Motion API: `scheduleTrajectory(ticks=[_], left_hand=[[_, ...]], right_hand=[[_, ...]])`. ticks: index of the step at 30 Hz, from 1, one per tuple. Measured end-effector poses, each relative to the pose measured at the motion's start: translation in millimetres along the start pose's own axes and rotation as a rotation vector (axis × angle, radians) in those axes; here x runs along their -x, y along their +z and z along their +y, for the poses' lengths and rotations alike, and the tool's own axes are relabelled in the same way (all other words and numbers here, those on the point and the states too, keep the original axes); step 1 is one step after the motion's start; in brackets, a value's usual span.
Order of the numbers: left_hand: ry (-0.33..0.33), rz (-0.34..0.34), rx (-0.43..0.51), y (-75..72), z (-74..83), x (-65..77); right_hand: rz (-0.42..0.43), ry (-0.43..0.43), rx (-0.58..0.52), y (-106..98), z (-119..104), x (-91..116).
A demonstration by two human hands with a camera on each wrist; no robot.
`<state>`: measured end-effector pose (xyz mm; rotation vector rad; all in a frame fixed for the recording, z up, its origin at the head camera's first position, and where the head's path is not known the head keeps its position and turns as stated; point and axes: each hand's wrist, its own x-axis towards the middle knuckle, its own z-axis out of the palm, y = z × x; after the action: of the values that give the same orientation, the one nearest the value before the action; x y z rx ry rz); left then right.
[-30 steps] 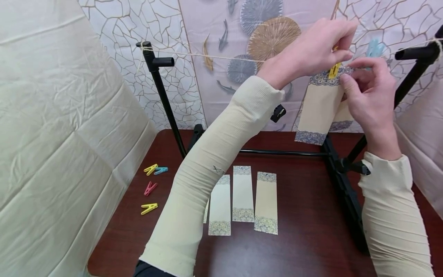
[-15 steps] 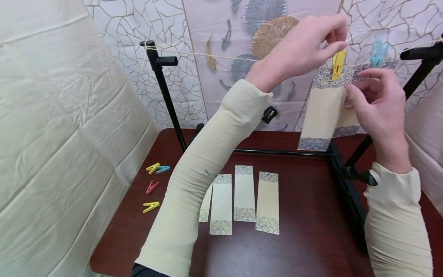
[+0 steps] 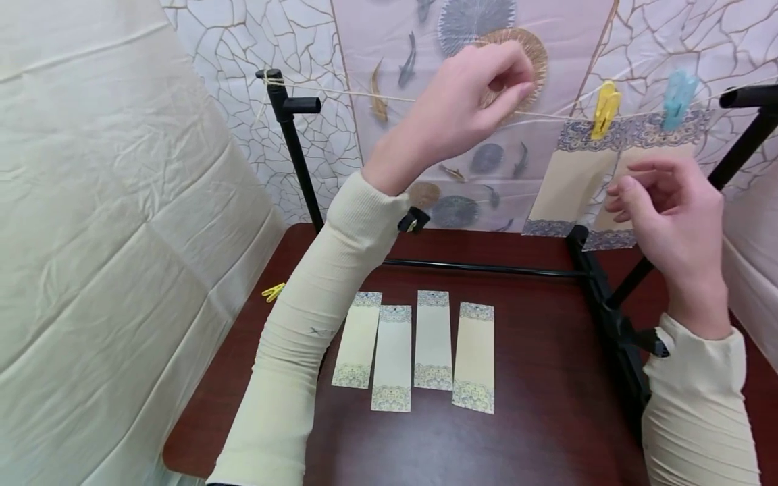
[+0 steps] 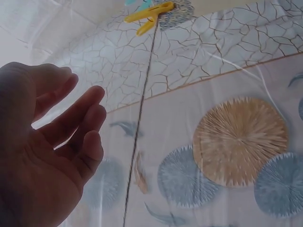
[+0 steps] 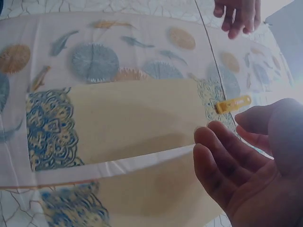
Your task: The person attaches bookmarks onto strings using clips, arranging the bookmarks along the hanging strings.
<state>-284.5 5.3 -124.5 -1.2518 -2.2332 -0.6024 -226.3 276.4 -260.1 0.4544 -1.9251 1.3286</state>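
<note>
My left hand [image 3: 458, 108] hangs at the string [image 3: 340, 90], fingers loosely curled around nothing. To its right, a yellow clothespin [image 3: 605, 111] clips a cream paper strip with blue lace-patterned ends [image 3: 574, 177] to the string. Beside that, a light blue clothespin [image 3: 679, 100] holds a second patterned strip [image 3: 659, 154]. My right hand [image 3: 677, 219] floats in front of this second strip and covers part of it; its fingers are loosely bent and hold nothing. In the right wrist view the yellow clothespin [image 5: 233, 104] sits near the right thumb, apart from it.
Several patterned strips [image 3: 392, 358] lie side by side on the dark red table [image 3: 547, 378]. A yellow clothespin [image 3: 273, 292] lies at the table's left, next to my left sleeve. The string runs between black posts [image 3: 298, 162] of a frame; its bar [image 3: 486, 268] crosses low behind.
My left hand has let go of the yellow clothespin and moved left along the string. My right hand has released the strip's edge and dropped slightly. The strip now hangs from the clothespin.
</note>
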Motion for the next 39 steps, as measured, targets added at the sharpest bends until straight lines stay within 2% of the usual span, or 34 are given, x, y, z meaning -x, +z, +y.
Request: scheduleTrajectory(ticks=[3, 6, 8, 11, 15, 21, 28, 33, 39], left_hand=[[0.022, 0.050, 0.100, 2.2, -4.0, 16.7], [0.039, 0.090, 0.157, 3.8, -8.9, 33.2], [0.049, 0.105, 0.163, 4.2, -11.8, 43.8], [0.031, 0.099, 0.156, 3.7, -14.4, 58.8], [0.025, 0.103, 0.139, 4.3, -18.1, 77.2], [0.025, 0.132, 0.134, 11.0, -30.3, 106.2], [-0.032, 0.094, 0.110, 21.5, -48.5, 138.2], [-0.086, 0.027, 0.091, 22.7, -61.5, 160.2], [-0.203, -0.069, 0.042, 22.2, -77.1, 198.6]], right_hand=[[-0.012, -0.009, -0.020, 4, 2, 11], [-0.071, -0.006, 0.021, 15, 7, 23], [-0.134, 0.012, 0.052, 24, 11, 30], [-0.228, 0.056, 0.071, 38, 18, 40], [-0.313, 0.126, 0.110, 52, 28, 51], [-0.467, 0.227, 0.258, 62, 41, 61], [-0.668, 0.237, 0.391, 60, 59, 70], [-0.733, 0.230, 0.399, 67, 77, 80], [-0.808, 0.256, 0.393, 78, 91, 88]])
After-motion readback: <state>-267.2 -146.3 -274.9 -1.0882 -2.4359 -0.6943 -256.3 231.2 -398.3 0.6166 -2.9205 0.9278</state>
